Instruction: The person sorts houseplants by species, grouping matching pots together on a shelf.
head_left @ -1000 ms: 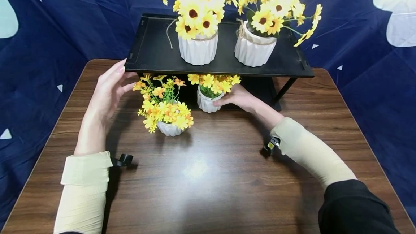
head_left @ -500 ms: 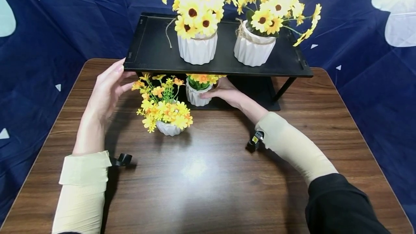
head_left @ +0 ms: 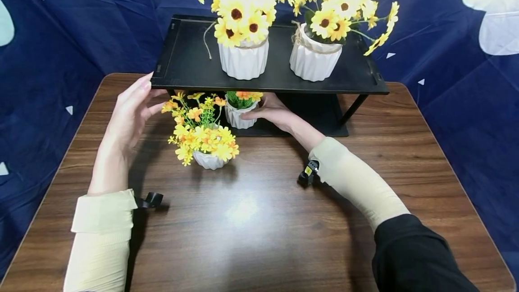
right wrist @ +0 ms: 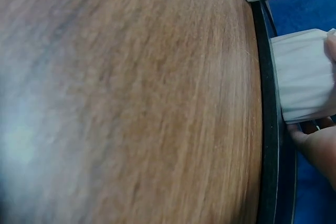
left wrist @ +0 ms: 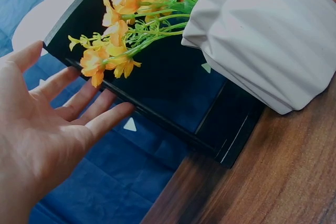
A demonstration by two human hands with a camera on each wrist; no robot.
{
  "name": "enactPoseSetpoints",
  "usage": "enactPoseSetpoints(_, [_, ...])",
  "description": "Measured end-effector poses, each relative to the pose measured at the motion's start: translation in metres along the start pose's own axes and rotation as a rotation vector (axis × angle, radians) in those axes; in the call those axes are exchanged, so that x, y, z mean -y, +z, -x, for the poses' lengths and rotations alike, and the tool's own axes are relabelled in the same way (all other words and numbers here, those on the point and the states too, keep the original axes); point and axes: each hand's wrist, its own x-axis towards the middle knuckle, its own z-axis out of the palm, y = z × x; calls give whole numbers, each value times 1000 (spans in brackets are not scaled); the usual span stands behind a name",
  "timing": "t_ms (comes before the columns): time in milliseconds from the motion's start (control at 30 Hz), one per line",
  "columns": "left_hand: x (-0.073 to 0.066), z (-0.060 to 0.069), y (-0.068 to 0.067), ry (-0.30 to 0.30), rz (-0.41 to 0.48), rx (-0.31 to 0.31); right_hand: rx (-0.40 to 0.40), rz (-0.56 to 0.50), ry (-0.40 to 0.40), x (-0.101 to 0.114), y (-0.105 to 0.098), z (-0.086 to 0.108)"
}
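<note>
My right hand [head_left: 276, 111] grips a small flowerpot [head_left: 240, 117] of orange and yellow flowers under the upper board of a black two-tier shelf [head_left: 188, 69]. In the right wrist view its white pot [right wrist: 302, 74] stands on the lower board, with my thumb and fingers around it. My left hand [head_left: 129, 114] touches the left edge of the upper board; the left wrist view shows its fingers [left wrist: 113, 116] spread and nearly straight along the black frame. Just right of that hand, another small flowerpot [head_left: 208, 160] stands on the table in front of the shelf.
On the upper board stand two larger white pots of yellow daisies, a left one [head_left: 244, 62] and a right one [head_left: 315, 60], tied with twine. A thin shelf leg [head_left: 353, 108] slants at the right. Blue cloth [head_left: 454, 98] hangs behind the wooden table [head_left: 284, 238].
My right hand has moved the small flowerpot left and farther back, from the shelf's front edge onto the lower board. My left hand keeps its place at the upper board's edge.
</note>
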Motion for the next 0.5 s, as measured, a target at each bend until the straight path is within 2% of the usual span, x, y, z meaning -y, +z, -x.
enactPoseSetpoints(133, [0, 0, 1, 2, -6, -8, 7, 6, -17, 0, 1, -2])
enactPoseSetpoints(500, [0, -1, 1, 5, -14, -6, 9, 43, 15, -1, 3, 0])
